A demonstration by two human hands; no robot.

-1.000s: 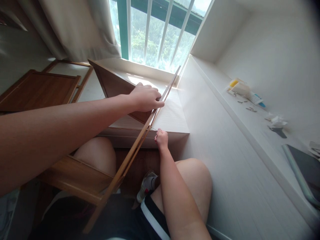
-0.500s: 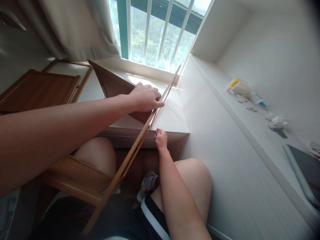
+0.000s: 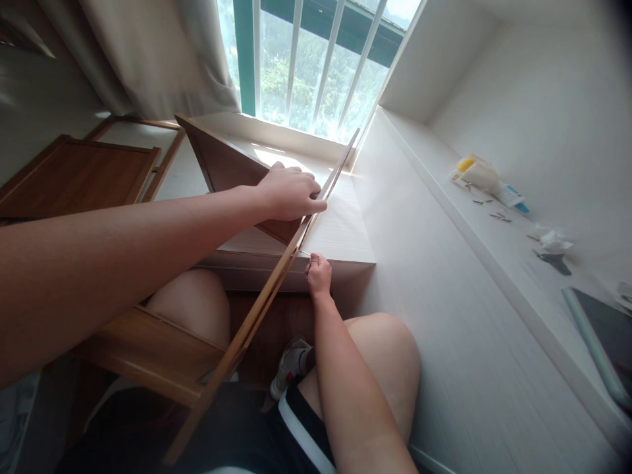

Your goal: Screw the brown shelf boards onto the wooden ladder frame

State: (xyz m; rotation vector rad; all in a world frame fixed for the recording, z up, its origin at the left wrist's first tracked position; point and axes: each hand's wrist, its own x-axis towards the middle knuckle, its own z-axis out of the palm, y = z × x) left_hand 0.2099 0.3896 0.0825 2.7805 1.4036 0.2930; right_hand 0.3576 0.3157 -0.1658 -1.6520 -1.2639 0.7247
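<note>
A wooden frame with long rails and attached brown panels leans across my lap and the white ledge. My left hand grips its upper rail, thumb on the near side and fingers over the far side. Below it, my right hand is closed around a small, thin metal tool, perhaps a hex key. The tool's tip meets the frame's side, at about the height of the ledge edge. Most of the tool is hidden in my fist. A brown panel stands behind my left wrist.
On the right-hand shelf lie small metal parts, plastic packets, a dark flat piece and a tablet-like device. Another wooden panel rests at the left. A barred window is ahead, beside a curtain.
The whole view has shifted very slightly. Both hands keep their places on the frame and the tool, with no clear motion of either.
</note>
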